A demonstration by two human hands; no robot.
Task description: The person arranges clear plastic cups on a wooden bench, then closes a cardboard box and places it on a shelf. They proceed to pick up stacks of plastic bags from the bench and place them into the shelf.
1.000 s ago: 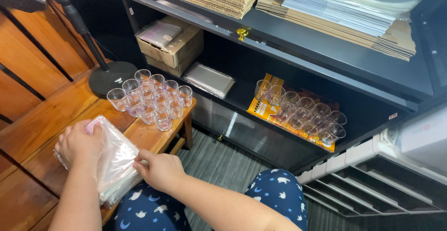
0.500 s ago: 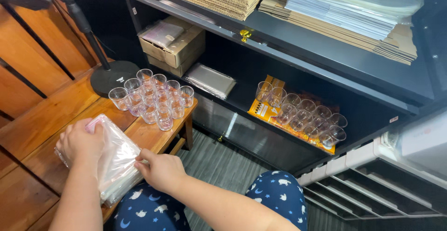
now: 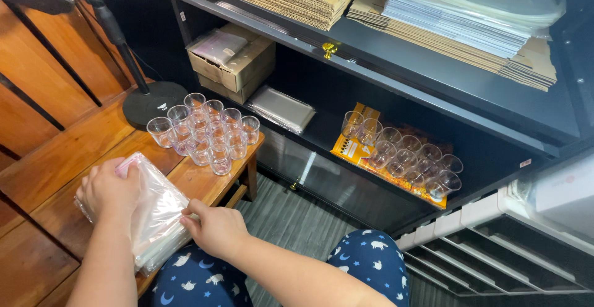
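Observation:
A stack of clear plastic bags [image 3: 158, 211] lies on the wooden bench [image 3: 68, 158] in front of me. My left hand [image 3: 110, 189] rests flat on top of the stack, pressing it down. My right hand [image 3: 213, 228] pinches the stack's right edge with thumb and fingers. Beyond the bags, a cluster of several small clear plastic cups [image 3: 204, 132] stands at the bench's far end.
A black shelf unit [image 3: 433, 72] faces me. Its lower shelf holds more clear cups [image 3: 405, 158] on an orange sheet, a cardboard box [image 3: 234, 59] and a flat packet of bags [image 3: 281, 109]. Cardboard and sheet stacks lie above. A round black stand base [image 3: 153, 103] sits on the bench.
Both hands stay on the bag stack; the right fingers have shifted slightly along its edge. Nothing else has moved.

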